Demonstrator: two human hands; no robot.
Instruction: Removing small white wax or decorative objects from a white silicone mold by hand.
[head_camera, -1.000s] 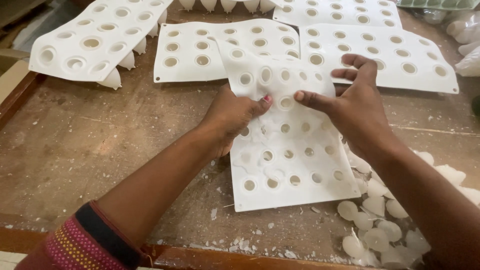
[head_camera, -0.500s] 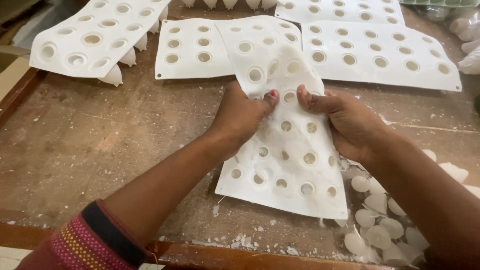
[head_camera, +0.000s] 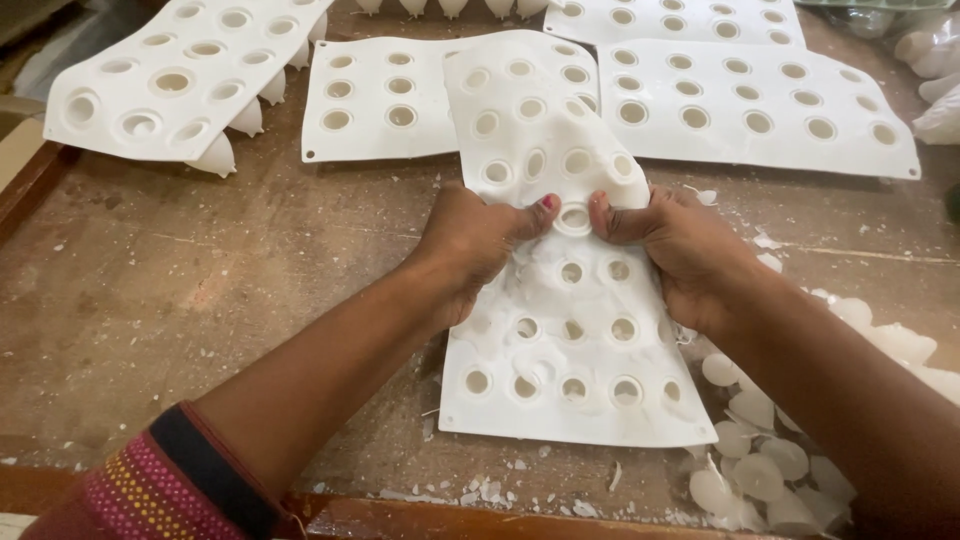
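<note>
Left hand (head_camera: 470, 245) grips the white silicone mold sheet (head_camera: 570, 330) at its left edge, fingers curled under, thumb on top pointing right. Right hand (head_camera: 680, 245) grips the same sheet at the right edge, thumb on top pointing left. Thumb tips sit either side of 1 round cavity, near each other but not touching. Both hands are clenched on the sheet.

The sheet is flexed: near half lies flat on the wooden table (head_camera: 200, 300), middle is bunched up between the hands, far half arches upward and drapes over the sheets behind it. Cavities are round holes in rows; the near portion looks dusty and slightly dented.

Just right of the sheet, under the right forearm: a pile of small white wax pieces (head_camera: 760, 470), round or dome-shaped, loose on the table. White crumbs are scattered along the near table edge.

Behind the hands, 2 more white mold sheets lie flat: 1 centre-left (head_camera: 370, 100), partly covered by the held sheet, 1 to the right (head_camera: 760, 115). Another sheet (head_camera: 190, 70) far left sits tilted, with cone-shaped cavity bottoms showing under its edge. A further sheet (head_camera: 680, 20) lies along the top edge.

Left sleeve cuff (head_camera: 170, 480) is red patterned with a dark band.
</note>
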